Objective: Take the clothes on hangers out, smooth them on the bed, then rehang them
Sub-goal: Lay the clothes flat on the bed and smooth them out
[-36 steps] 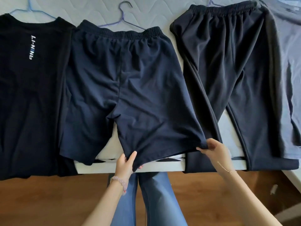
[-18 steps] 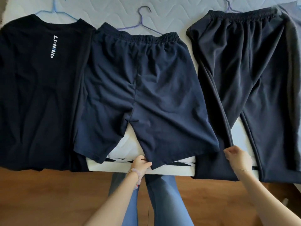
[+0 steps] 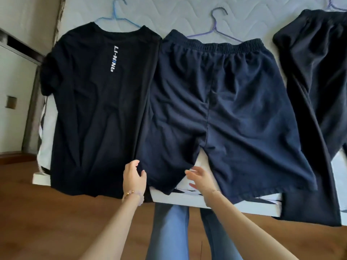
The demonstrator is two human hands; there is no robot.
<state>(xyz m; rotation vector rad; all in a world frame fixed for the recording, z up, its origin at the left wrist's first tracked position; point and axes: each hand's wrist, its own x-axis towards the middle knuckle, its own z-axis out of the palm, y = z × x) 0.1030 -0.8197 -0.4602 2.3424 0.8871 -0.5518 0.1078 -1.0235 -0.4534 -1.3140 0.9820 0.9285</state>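
Lying flat on the bed (image 3: pixel 187 15), the navy shorts (image 3: pixel 225 109) have their waistband away from the person and both leg hems at the near edge of the mattress. A purple hanger (image 3: pixel 216 29) shows just above the waistband, so the shorts look ready to be lifted once they are smooth.

Both hands work the leg of the shorts that lies nearer the T-shirt. The left hand (image 3: pixel 134 178) is at that leg's outer edge. Its fingers (image 3: pixel 135 162) are loosely bent and touch the cloth where shorts and T-shirt meet, without closing on anything. The right hand (image 3: pixel 202 182) is at the inner edge of the same leg with its fingers (image 3: pixel 189 172) spread and holding nothing. Placed either side of the hem, they seem set to pull this leg flat.

A black T-shirt (image 3: pixel 93 109) on a blue hanger (image 3: pixel 116 17) lies beside the shorts on the left-hand side, touching them. Black trousers (image 3: pixel 319 91) lie on the shorts' other side, their legs hanging over the mattress edge. Below the shorts are the person's jeans (image 3: pixel 169 231) and a wooden floor (image 3: pixel 47 222).
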